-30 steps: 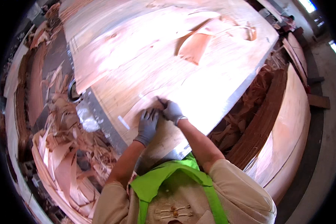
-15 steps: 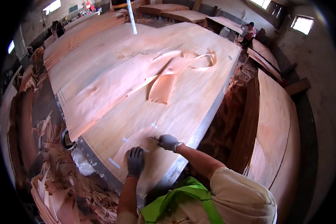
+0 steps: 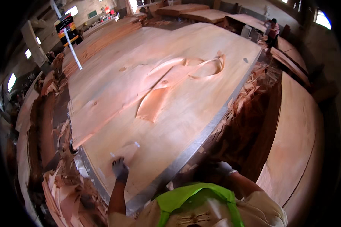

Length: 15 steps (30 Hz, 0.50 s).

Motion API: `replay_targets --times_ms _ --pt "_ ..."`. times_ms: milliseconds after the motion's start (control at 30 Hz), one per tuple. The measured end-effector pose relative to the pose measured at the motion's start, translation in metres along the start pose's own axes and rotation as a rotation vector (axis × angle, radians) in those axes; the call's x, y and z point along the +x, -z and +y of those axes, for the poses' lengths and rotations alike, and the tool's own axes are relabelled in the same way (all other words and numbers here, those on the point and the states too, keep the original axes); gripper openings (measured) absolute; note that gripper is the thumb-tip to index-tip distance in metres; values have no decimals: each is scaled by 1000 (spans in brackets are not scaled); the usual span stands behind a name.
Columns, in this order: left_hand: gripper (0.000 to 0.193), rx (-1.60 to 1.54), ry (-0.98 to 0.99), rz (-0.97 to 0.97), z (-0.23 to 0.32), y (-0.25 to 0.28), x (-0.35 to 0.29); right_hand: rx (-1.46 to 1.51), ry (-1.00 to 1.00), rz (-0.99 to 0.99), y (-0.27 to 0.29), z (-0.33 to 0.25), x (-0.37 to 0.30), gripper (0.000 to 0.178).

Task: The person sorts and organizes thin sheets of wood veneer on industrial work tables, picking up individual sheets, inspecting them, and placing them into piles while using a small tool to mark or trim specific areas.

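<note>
My left hand [image 3: 120, 169], in a grey glove, rests palm down on a wide sheet of wood veneer [image 3: 200, 109] with its fingers laid out. Just beyond its fingertips lies a veneer patch [image 3: 131, 154], with a short pale tape strip [image 3: 137, 144] at its far corner and another tape strip [image 3: 112, 154] to the left. Past the table's right edge is my right hand [image 3: 224, 168], gloved and smeared by motion over the dark gap. Its fingers cannot be made out, nor whether they hold anything.
A loose curled veneer strip [image 3: 153, 104] lies mid-sheet. A metal edge [image 3: 200, 145] borders the table's right side. Veneer scraps [image 3: 66, 193] heap at the lower left, and a veneer stack [image 3: 291, 140] stands right. A white marked stick [image 3: 72, 49] hangs upper left. Another person [image 3: 272, 32] is far right.
My right hand, which held a thin dark tool over the patch, has swung right, off the table. My left hand stays on the sheet by the patch. The view has shifted.
</note>
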<state>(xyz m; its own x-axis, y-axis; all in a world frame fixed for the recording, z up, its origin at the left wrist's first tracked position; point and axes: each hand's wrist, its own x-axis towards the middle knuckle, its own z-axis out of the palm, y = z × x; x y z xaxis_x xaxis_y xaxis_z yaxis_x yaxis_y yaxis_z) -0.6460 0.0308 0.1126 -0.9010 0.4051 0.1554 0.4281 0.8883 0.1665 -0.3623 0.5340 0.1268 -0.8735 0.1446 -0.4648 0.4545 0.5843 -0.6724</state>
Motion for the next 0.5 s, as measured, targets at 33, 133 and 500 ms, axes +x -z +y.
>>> replay_targets --times_ms 33,133,500 --pt "44 -146 8 96 33 -6 20 50 -59 61 10 37 -20 33" --pt "51 -481 4 207 147 -36 94 19 -190 206 23 125 -60 30" --pt "60 -1657 298 -19 263 -147 367 313 -451 358 127 152 -95 19"
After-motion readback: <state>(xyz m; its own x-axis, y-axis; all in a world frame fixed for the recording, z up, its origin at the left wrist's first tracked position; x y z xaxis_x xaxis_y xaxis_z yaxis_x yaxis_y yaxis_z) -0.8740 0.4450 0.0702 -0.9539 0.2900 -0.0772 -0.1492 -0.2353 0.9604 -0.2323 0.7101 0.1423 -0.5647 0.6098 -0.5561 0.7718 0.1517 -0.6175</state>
